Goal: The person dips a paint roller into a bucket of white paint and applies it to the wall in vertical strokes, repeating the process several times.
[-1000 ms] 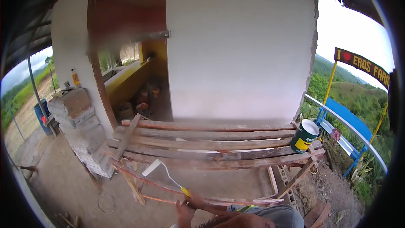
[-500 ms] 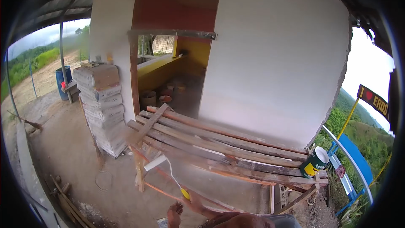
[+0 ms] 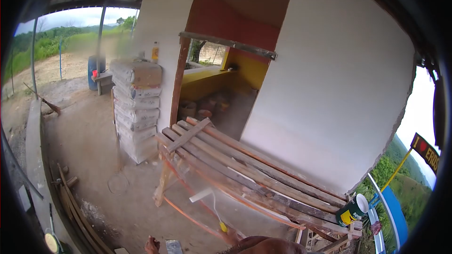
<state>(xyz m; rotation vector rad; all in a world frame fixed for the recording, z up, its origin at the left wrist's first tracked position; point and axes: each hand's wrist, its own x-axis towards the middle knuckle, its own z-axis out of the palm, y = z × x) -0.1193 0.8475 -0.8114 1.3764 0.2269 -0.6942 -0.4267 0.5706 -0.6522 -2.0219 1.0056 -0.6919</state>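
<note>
My right hand point(image 3: 231, 238) is closed round the yellow handle point(image 3: 223, 227) of a paint roller, low in the head view. Its white roller head point(image 3: 201, 195) points up and left, in front of the wooden bench of planks point(image 3: 245, 169). At the bottom edge, my left hand point(image 3: 151, 245) shows only in part, small and slightly blurred; its fingers look loosely apart with nothing seen in them. A dark green paint bucket point(image 3: 352, 210) with a yellow patch on its label stands tilted in view at the right end of the planks.
A white wall point(image 3: 334, 89) with a doorway point(image 3: 221, 75) rises behind the planks. Stacked paper sacks point(image 3: 136, 108) stand left of it. Loose timber point(image 3: 77, 216) lies by the low concrete edge point(image 3: 36, 160). A railing point(image 3: 386, 207) borders the drop at right.
The view has turned left and tilted, so the wall and planks sit further right. The roller stays in my right hand, lower in view. My left hand now appears further from it.
</note>
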